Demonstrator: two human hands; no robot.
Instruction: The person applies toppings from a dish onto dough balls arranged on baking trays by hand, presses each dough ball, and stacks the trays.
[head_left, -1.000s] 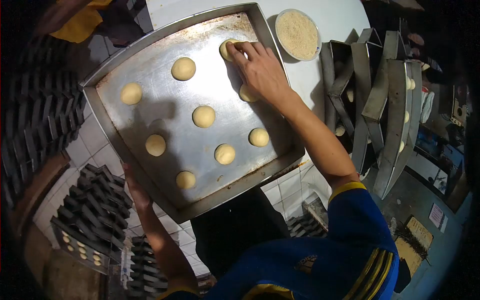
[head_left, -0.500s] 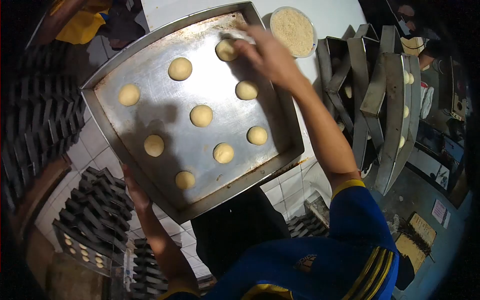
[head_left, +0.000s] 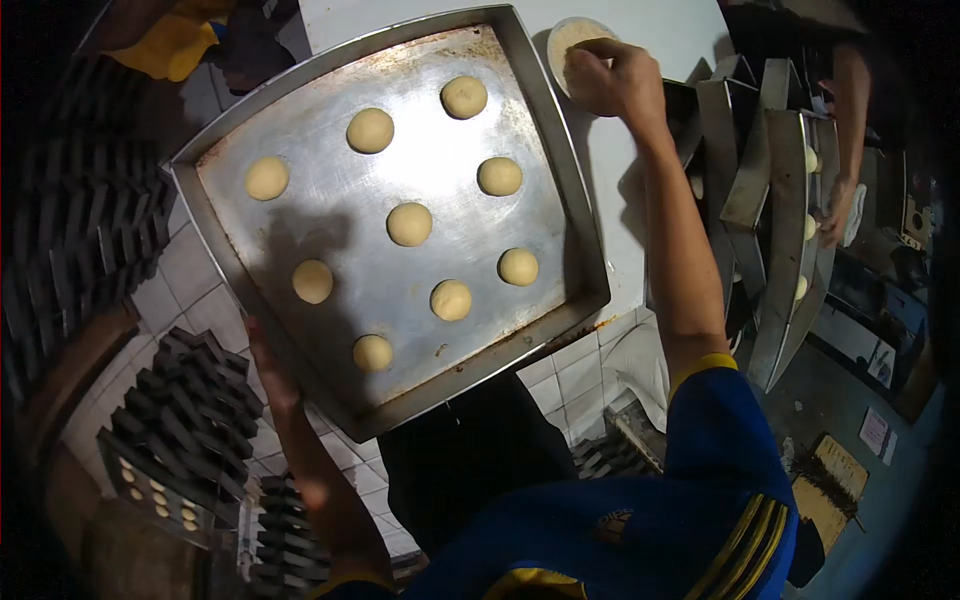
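Metal tray steadied by the left hand, crumbs are best pinched sparingly by the right hand, hands apart, grips unclear.

Head cam, looks fwd + dn, near tray.

1. So my right hand was over at the crumb bowl.
2. My left hand was up against the big metal tray.
3. Nine dough balls sat in there, spaced apart.
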